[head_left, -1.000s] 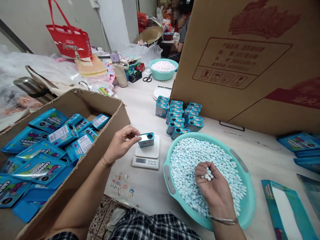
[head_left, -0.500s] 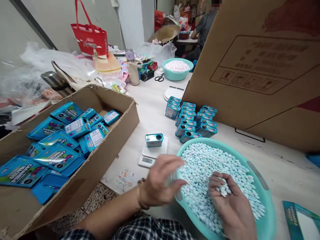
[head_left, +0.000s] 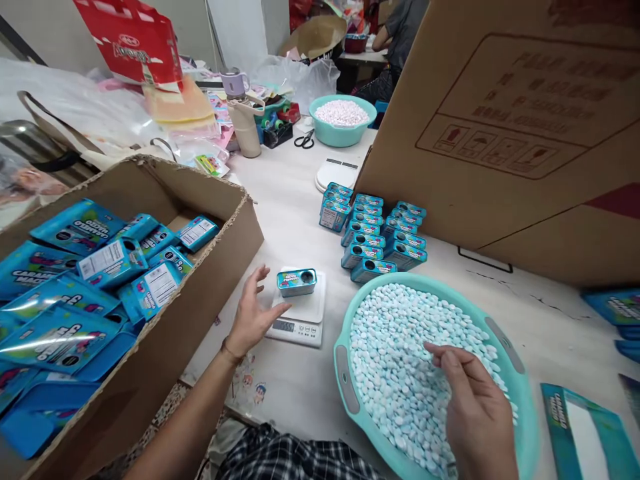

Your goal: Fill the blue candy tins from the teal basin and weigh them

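My left hand (head_left: pixel 250 317) is open, thumb and fingers spread, just left of a small blue candy tin (head_left: pixel 297 285). The tin stands on a white digital scale (head_left: pixel 310 307), apart from my fingers. My right hand (head_left: pixel 475 390) is closed in a pinch over the turquoise basin (head_left: pixel 527 407). Whatever it holds, if anything, is hidden by the fingers. Pale blue and white candies (head_left: pixel 395 373) heap up in that basin. Behind it, rows of similar blue tins (head_left: pixel 363 250) stand upright.
A cardboard box (head_left: pixel 220 260) with blue packages is on the left. A big carton (head_left: pixel 480 173) leans at the right. Farther back are a second basin (head_left: pixel 345 137), scissors (head_left: pixel 304 140) and another scale (head_left: pixel 335 175). Blue packaging (head_left: pixel 585 427) lies right. Another person (head_left: pixel 400 33) sits behind.
My left hand has moved left from the basin's edge to beside the tin. My right hand, earlier palm up with several candies, has turned over into a pinch. The view has shifted.
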### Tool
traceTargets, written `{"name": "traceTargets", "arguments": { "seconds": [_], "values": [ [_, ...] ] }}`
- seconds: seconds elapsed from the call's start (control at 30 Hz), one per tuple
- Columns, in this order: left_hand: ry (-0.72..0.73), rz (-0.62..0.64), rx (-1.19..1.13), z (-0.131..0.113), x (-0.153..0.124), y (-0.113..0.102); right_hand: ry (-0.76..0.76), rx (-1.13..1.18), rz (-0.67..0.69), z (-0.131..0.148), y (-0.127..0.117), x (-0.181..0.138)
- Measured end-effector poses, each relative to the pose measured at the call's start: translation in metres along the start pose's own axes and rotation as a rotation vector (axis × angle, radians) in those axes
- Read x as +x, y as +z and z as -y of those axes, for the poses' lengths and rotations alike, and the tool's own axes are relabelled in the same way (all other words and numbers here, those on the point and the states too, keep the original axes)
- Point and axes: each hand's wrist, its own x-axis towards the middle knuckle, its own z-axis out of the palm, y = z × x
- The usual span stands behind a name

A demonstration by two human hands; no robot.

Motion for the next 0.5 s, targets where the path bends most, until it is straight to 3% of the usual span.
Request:
{"name": "traceTargets", "arguments": {
  "seconds": [0.13,0.23,0.37,0.5],
  "values": [
    [0.012,0.085,-0.081,0.005,0.015,0.021,-0.083,-0.166,0.001,0.005,-0.003,0.000],
    [0.138,0.077,-0.112,-0.011,0.020,0.025,-0.118,0.078,-0.029,0.011,0.003,-0.002],
    [0.371,0.163,-0.055,-0.075,0.019,0.021,0.162,0.766,0.019,0.022,0.018,0.002],
    [0.552,0.308,0.017,-0.147,0.015,0.034,0.470,1.138,0.185,0.036,0.031,0.012]
  ]
}}
